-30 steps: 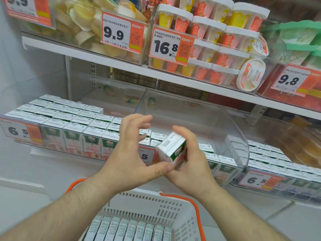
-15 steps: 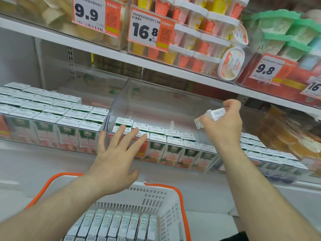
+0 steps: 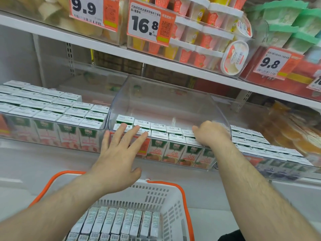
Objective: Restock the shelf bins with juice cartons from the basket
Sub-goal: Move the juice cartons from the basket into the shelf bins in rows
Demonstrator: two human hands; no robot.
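Two bare hands at a clear middle bin [image 3: 173, 108], half stocked with juice cartons [image 3: 173, 146].

Nearest, in a white basket [image 3: 175, 204] with orange handles: upright cartons in tight rows, tops showing. Beyond, left hand [image 3: 118, 153] spread flat, grip wide, fingertips [image 3: 123, 126] resting on the bin's front edge and the tops of the front-left cartons. Right hand [image 3: 211, 134] reaching over the front rim at the bin's right end, fingers curled down among the carton tops; whether that grip holds a carton, cannot tell. Two rows of cartons along the bin's front, bare behind. Left bin [image 3: 52, 119] packed with cartons; right bin [image 3: 260, 153] stocked too. Farther up, on the upper shelf [image 3: 104, 47]: price tags 9.9 [image 3: 86, 9], 16.8 [image 3: 147, 23] and 9.8 [image 3: 272, 61] over dessert tubs [image 3: 208, 37].
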